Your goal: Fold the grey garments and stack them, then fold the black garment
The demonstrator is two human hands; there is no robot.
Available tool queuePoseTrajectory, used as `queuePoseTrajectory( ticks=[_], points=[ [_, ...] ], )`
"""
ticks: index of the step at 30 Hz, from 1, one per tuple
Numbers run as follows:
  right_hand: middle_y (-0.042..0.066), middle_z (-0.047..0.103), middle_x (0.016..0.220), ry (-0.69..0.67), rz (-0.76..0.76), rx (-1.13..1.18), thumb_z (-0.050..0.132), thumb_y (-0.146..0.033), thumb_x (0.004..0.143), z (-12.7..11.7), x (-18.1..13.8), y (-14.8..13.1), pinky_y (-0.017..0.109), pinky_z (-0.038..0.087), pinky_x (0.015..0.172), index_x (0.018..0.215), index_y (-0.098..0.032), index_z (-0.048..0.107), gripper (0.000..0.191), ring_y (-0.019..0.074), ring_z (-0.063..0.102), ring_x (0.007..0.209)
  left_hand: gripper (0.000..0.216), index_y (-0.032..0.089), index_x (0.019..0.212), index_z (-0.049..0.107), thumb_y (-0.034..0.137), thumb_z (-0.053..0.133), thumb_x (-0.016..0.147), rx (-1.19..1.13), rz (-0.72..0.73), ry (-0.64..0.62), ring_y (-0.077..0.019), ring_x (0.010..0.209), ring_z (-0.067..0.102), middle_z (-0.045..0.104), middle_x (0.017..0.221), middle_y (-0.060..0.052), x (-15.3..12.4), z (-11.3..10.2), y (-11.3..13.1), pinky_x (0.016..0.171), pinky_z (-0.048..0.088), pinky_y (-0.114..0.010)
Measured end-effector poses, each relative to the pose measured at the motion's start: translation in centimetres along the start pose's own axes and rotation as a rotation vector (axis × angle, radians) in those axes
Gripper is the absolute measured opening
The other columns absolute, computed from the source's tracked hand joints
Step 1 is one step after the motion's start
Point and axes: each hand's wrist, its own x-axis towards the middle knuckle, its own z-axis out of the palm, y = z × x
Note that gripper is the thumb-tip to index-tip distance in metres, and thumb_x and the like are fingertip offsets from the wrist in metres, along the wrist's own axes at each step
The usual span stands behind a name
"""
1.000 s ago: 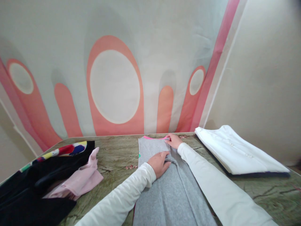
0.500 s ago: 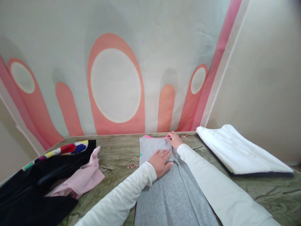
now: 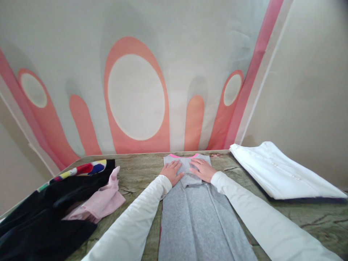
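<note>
A grey garment (image 3: 187, 217) with a pink-edged neckline lies lengthwise on the wooden-patterned table (image 3: 138, 168), its neck end at the far edge. Both sides look folded inward, with creases running down its length. My left hand (image 3: 172, 173) rests flat on the upper left part, fingers spread. On the upper right part lies my right hand (image 3: 203, 170), also flat with its fingers stretched toward the middle. Neither hand grips the cloth. The garment's near end runs out of the bottom of the view.
To the left lie a black garment (image 3: 54, 217) with a multicoloured band and a crumpled pink cloth (image 3: 100, 204). A folded white garment (image 3: 282, 174) sits on something dark at the right. Behind the table's far edge stands a wall (image 3: 179, 108) with a pink and white pattern.
My right hand has let go of the garment's neck corner and now lies flat on it. My left hand has slid left and farther up. The top right part is now spread out.
</note>
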Motion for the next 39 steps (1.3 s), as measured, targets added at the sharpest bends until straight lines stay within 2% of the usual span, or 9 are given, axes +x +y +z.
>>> queuePoseTrajectory(
  ticks=[6, 10, 14, 18, 23, 26, 31, 35, 39],
  points=[
    [0.009, 0.031, 0.138, -0.139, 0.054, -0.062, 0.029, -0.06, 0.081, -0.1, -0.5, 0.3, 0.044, 0.016, 0.103, 0.131, -0.019, 0.035, 0.065, 0.0243, 0.025, 0.126, 0.064, 0.026, 0.134, 0.026, 0.062, 0.016, 0.083, 0.048, -0.088, 0.005, -0.0251, 0.128, 0.022, 0.022, 0.142, -0.003, -0.1, 0.2, -0.8, 0.101, 0.02, -0.047],
    [0.01, 0.034, 0.137, -0.114, 0.087, -0.058, 0.034, -0.06, 0.079, -0.5, -0.8, 0.1, 0.046, 0.014, 0.103, 0.129, -0.019, 0.038, 0.065, 0.0252, 0.026, 0.126, 0.064, 0.025, 0.134, 0.026, 0.062, 0.018, 0.082, 0.069, -0.202, -0.026, -0.0244, 0.128, 0.021, 0.022, 0.142, -0.004, -0.1, 0.1, -2.1, 0.1, 0.019, -0.05],
    [0.009, 0.039, 0.134, -0.06, 0.051, 0.051, 0.03, -0.048, 0.087, -1.3, -1.3, -0.7, 0.045, 0.017, 0.103, 0.126, -0.019, 0.043, 0.051, 0.022, 0.03, 0.125, 0.058, 0.023, 0.133, 0.028, 0.055, 0.022, 0.085, 0.088, -0.235, -0.029, -0.0242, 0.128, 0.021, 0.023, 0.141, -0.006, -0.3, -0.6, -1.8, 0.101, 0.013, -0.054],
    [0.008, 0.047, 0.127, -0.03, -0.095, 0.19, 0.028, -0.036, 0.09, -2.5, -2.6, -1.8, 0.039, 0.026, 0.102, 0.119, -0.019, 0.051, 0.041, 0.0178, 0.039, 0.119, 0.052, 0.02, 0.133, 0.027, 0.044, 0.024, 0.087, 0.053, -0.086, 0.0, -0.0223, 0.128, 0.022, 0.025, 0.141, -0.007, -1.5, -1.6, 1.3, 0.103, 0.012, -0.05],
    [0.008, 0.055, 0.118, -0.009, -0.217, 0.228, 0.051, -0.04, 0.08, -3.2, -4.9, -1.9, 0.037, 0.035, 0.096, 0.115, -0.021, 0.054, 0.039, 0.0194, 0.047, 0.111, 0.055, 0.02, 0.133, 0.026, 0.05, 0.022, 0.087, -0.049, 0.169, -0.032, -0.0211, 0.128, 0.022, 0.025, 0.141, -0.007, -3.3, -1.3, 4.9, 0.102, 0.018, -0.046],
    [0.007, 0.06, 0.111, 0.0, -0.238, 0.216, 0.052, -0.035, 0.079, -2.8, -5.6, -1.7, 0.037, 0.038, 0.094, 0.111, -0.022, 0.057, 0.035, 0.0192, 0.051, 0.107, 0.058, 0.02, 0.134, 0.025, 0.053, 0.026, 0.085, -0.051, 0.197, -0.052, -0.0221, 0.128, 0.021, 0.023, 0.142, -0.007, -3.8, -0.8, 5.3, 0.102, 0.017, -0.046],
    [0.004, 0.06, 0.11, 0.034, -0.285, 0.137, 0.042, -0.018, 0.082, -2.7, -5.4, -1.5, 0.036, 0.038, 0.093, 0.107, -0.024, 0.06, 0.032, 0.016, 0.052, 0.105, 0.059, 0.021, 0.135, 0.024, 0.053, 0.026, 0.085, -0.044, 0.198, -0.059, -0.0224, 0.129, 0.02, 0.021, 0.142, -0.007, -3.7, -0.9, 5.0, 0.102, 0.016, -0.045],
    [0.003, 0.062, 0.108, 0.05, -0.356, 0.103, 0.042, -0.009, 0.075, -3.1, -5.3, -1.7, 0.041, 0.031, 0.099, 0.1, -0.024, 0.064, 0.037, 0.0167, 0.053, 0.103, 0.059, 0.021, 0.135, 0.023, 0.053, 0.027, 0.085, -0.042, 0.205, -0.064, -0.0227, 0.129, 0.019, 0.021, 0.142, -0.007, -3.6, -0.9, 5.1, 0.102, 0.017, -0.046],
    [0.002, 0.065, 0.101, 0.036, -0.314, 0.174, 0.043, -0.006, 0.068, -3.1, -5.7, -2.0, 0.038, 0.037, 0.094, 0.094, -0.024, 0.066, 0.039, 0.0166, 0.057, 0.096, 0.058, 0.023, 0.134, 0.025, 0.053, 0.029, 0.085, -0.04, 0.203, -0.061, -0.0243, 0.128, 0.02, 0.021, 0.142, -0.007, -3.7, -1.1, 5.2, 0.101, 0.017, -0.047]
  ],
)
